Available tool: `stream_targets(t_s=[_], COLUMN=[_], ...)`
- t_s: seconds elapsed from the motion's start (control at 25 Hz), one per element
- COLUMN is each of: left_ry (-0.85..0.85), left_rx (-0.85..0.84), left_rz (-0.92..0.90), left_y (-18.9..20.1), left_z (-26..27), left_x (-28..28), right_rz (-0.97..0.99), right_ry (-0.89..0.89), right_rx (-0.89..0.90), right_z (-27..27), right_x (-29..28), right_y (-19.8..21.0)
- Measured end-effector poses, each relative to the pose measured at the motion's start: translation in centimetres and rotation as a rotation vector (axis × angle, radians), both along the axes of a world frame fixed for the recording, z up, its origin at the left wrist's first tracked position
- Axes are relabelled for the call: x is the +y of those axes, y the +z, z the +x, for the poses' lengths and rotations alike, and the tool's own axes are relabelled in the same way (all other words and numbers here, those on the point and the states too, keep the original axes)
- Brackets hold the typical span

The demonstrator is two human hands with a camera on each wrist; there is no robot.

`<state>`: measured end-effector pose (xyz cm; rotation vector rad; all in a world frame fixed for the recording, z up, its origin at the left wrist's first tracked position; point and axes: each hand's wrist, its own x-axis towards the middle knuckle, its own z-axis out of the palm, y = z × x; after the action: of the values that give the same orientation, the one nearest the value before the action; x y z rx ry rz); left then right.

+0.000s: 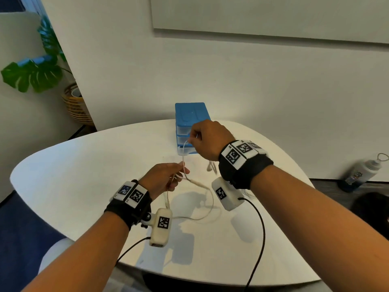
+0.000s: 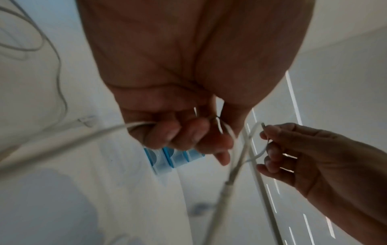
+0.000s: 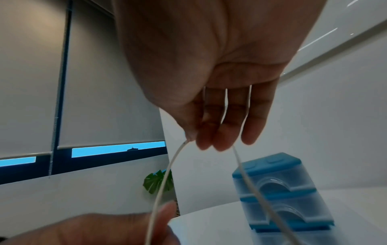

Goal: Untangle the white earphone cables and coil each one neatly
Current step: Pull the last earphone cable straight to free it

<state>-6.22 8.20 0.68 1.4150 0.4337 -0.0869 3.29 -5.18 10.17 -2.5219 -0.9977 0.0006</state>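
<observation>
A thin white earphone cable (image 1: 183, 153) runs between my two hands above the white table (image 1: 88, 171). My left hand (image 1: 168, 179) grips a bunch of the cable with curled fingers; the left wrist view shows the cable (image 2: 87, 132) leaving that fist. My right hand (image 1: 202, 140), higher and farther back, pinches a loop of cable (image 3: 167, 174) between thumb and forefinger. More cable (image 1: 207, 204) hangs down and lies in loose curves on the table between my wrists. A second piece of white cable (image 1: 210, 167) lies under my right wrist, partly hidden.
A small blue drawer unit (image 1: 190, 114) stands at the table's far edge, just behind my right hand. A wicker basket (image 1: 76, 104) and a plant (image 1: 33, 74) stand on the floor at left. A bottle (image 1: 362, 172) sits on the floor at right.
</observation>
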Motion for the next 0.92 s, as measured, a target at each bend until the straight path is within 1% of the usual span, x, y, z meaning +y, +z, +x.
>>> stream_targets(t_s=[0.08,0.16,0.24,0.32,0.4,0.44,0.48,0.52,0.56,0.64,0.76,0.92], left_ry=[-0.029,-0.095,-0.113,-0.094,-0.072,-0.044,-0.006,0.039,0.086,0.139,0.178,0.287], left_rx=[0.077,0.112,0.065,-0.021,-0.093,-0.109,-0.117,-0.122,-0.128,-0.148,-0.139,-0.077], left_rz=[-0.036,-0.088,-0.028,-0.004,-0.089,-0.134,-0.183,-0.247,-0.323,-0.439,-0.476,-0.497], left_y=[0.1,0.4,0.9,1.3,2.0,2.5,3.0,3.5,3.8,3.9,2.9,-0.3], left_z=[-0.3,-0.4,-0.2,0.2,0.7,0.9,1.0,1.0,1.0,0.6,-0.4,-1.8], left_x=[-0.2,-0.8,-1.3,-1.3,-0.6,-0.1,0.5,1.4,2.5,4.9,7.3,8.8], right_rz=[0.025,0.071,0.136,0.253,0.399,0.414,0.398,0.379,0.374,0.446,0.680,0.924], right_ry=[0.009,0.069,0.111,0.062,-0.014,-0.028,-0.025,-0.016,-0.013,-0.062,-0.116,-0.009], right_rx=[0.138,0.314,0.419,0.523,0.720,0.820,0.873,0.876,0.839,0.780,0.784,0.854], right_z=[0.4,-0.3,-1.1,-1.5,-1.8,-2.0,-2.2,-2.4,-2.4,-1.9,-1.0,-1.5], right_x=[-0.1,-0.1,-0.2,-0.5,-0.9,-1.3,-1.8,-2.3,-2.8,-3.9,-5.4,-6.3], right_y=[-1.0,-2.3,-3.5,-4.6,-5.5,-5.6,-5.6,-5.5,-5.4,-4.7,-3.0,2.6])
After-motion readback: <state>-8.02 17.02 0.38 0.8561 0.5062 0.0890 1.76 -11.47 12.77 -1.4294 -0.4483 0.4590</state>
